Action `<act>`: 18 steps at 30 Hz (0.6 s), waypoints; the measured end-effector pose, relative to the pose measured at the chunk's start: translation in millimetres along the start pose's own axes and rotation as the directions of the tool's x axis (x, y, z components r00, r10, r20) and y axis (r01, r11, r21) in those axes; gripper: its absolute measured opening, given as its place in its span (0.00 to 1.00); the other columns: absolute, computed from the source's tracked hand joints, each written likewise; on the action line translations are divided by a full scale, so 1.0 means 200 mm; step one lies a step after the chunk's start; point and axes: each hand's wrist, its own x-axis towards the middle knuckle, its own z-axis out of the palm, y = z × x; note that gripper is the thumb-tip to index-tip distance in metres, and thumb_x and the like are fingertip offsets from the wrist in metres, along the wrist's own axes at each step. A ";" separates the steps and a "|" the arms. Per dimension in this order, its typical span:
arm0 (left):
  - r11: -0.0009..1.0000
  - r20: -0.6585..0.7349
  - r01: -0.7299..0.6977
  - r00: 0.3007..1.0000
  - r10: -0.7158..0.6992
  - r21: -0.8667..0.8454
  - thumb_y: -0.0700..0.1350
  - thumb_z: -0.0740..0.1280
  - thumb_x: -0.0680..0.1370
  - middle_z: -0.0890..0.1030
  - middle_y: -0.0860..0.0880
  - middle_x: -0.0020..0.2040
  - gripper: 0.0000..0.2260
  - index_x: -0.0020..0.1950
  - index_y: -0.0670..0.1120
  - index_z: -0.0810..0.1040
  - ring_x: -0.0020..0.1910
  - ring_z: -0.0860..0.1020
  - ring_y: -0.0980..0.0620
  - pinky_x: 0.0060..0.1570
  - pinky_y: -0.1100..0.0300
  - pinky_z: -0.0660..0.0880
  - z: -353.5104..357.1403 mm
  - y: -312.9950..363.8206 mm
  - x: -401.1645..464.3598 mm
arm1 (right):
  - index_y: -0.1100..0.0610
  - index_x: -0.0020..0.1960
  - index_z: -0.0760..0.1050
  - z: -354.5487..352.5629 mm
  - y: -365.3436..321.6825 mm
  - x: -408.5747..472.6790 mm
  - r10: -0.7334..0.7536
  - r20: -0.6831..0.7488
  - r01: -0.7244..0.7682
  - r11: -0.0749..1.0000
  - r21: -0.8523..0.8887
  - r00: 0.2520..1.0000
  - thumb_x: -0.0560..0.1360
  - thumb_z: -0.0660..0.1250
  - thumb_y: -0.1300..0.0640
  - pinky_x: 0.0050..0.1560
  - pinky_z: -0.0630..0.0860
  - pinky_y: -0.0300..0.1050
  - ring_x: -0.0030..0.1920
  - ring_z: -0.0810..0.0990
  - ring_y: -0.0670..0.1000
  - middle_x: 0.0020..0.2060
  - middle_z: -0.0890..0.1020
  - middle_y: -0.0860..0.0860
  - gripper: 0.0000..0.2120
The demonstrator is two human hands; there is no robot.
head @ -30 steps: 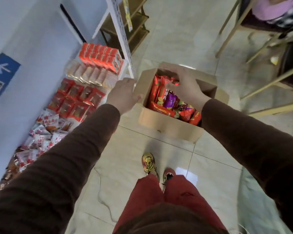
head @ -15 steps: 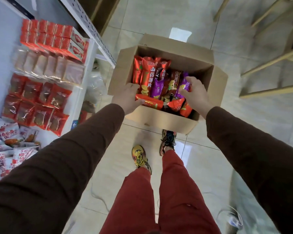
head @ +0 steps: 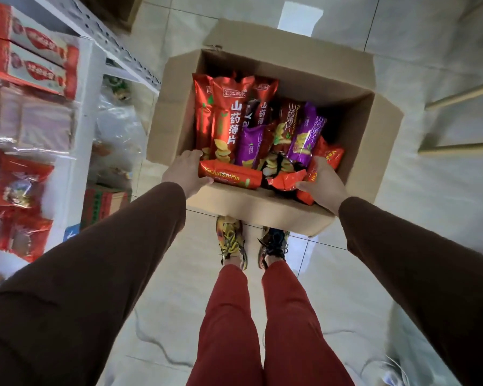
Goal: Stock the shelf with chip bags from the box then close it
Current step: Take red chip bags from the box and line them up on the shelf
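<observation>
Both hands have dropped deeper into the box (head: 262, 210) since half a second ago, and the view has closed in on it — a sign, probably, that the first bags are about to be lifted out, with no chip bags seen on the shelf (head: 81, 129) yet. At the left, the shelf holds other red and clear-wrapped packets. The left hand (head: 183, 174) curls round the end of a red bag lying crosswise (head: 229, 176); the right hand (head: 322, 182) grips crumpled red bags (head: 287, 180) at the near right corner. Between and beyond them stand the remaining bags: roughly five red upright ones (head: 226, 118) and two purple ones (head: 307, 129) — an exact count is hard, since they overlap. One box, its flaps open, sits on the floor just ahead of two shoes.
</observation>
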 end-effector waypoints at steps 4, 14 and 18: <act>0.998 -0.013 0.038 0.999 -0.039 -0.055 0.51 0.77 0.73 0.72 0.41 0.71 0.39 0.78 0.45 0.60 0.69 0.72 0.40 0.69 0.44 0.70 0.13 -0.09 0.18 | 0.55 0.82 0.48 0.24 0.10 0.13 0.104 -0.012 -0.102 0.985 0.142 0.994 0.72 0.79 0.56 0.71 0.69 0.50 0.74 0.70 0.57 0.76 0.70 0.55 0.51; 0.960 0.000 0.143 0.989 -0.147 -0.240 0.40 0.76 0.74 0.79 0.42 0.64 0.40 0.78 0.50 0.55 0.58 0.80 0.39 0.60 0.43 0.77 0.38 -0.22 0.44 | 0.44 0.80 0.29 0.63 0.13 0.43 0.170 -0.135 -0.141 0.970 0.198 0.976 0.70 0.81 0.56 0.70 0.73 0.60 0.73 0.70 0.61 0.79 0.65 0.56 0.64; 0.877 0.013 0.121 0.991 -0.130 -0.466 0.46 0.77 0.74 0.78 0.45 0.64 0.28 0.71 0.46 0.70 0.61 0.78 0.44 0.62 0.44 0.77 0.44 -0.24 0.53 | 0.47 0.82 0.37 0.63 0.11 0.58 0.174 -0.162 -0.142 0.970 0.195 0.971 0.72 0.79 0.53 0.72 0.68 0.62 0.74 0.67 0.61 0.76 0.68 0.57 0.57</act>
